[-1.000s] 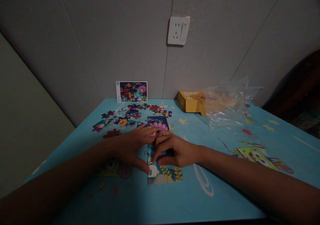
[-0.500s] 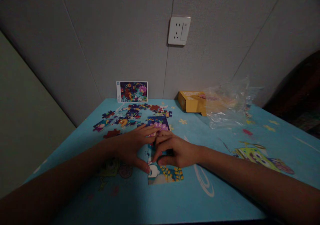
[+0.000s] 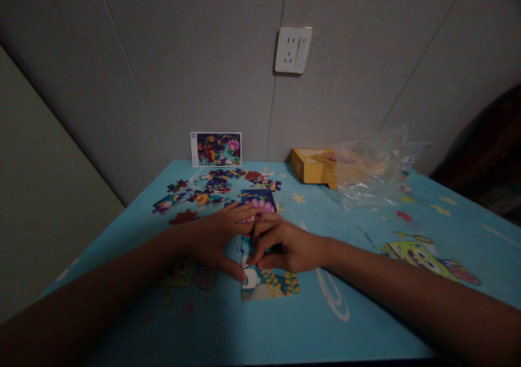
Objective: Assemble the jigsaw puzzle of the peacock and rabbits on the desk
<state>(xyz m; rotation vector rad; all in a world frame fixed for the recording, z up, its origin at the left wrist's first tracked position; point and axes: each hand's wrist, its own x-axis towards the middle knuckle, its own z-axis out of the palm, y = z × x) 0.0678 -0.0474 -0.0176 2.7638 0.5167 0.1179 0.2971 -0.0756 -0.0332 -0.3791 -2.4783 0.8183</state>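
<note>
Nearest, below both hands: blue printed tabletop (image 3: 285, 334). On it, partly hidden under hands: joined puzzle strip (image 3: 271, 288), near end showing below right hand, far end beyond fingertips. At strip's left edge: left hand (image 3: 217, 239), spread wide. Over strip: right hand (image 3: 285, 245), fingers curled, thumb and forefinger close together; cannot tell whether holding piece. Just beyond left hand: red-brown piece (image 3: 183, 216), then scattered loose pieces (image 3: 215, 184). Beyond right hand, rightward: clear plastic bag (image 3: 370, 179), overlapping yellow box (image 3: 313, 169). Farthest beyond left hand: upright picture card (image 3: 217, 150) by wall (image 3: 211, 74).
</note>
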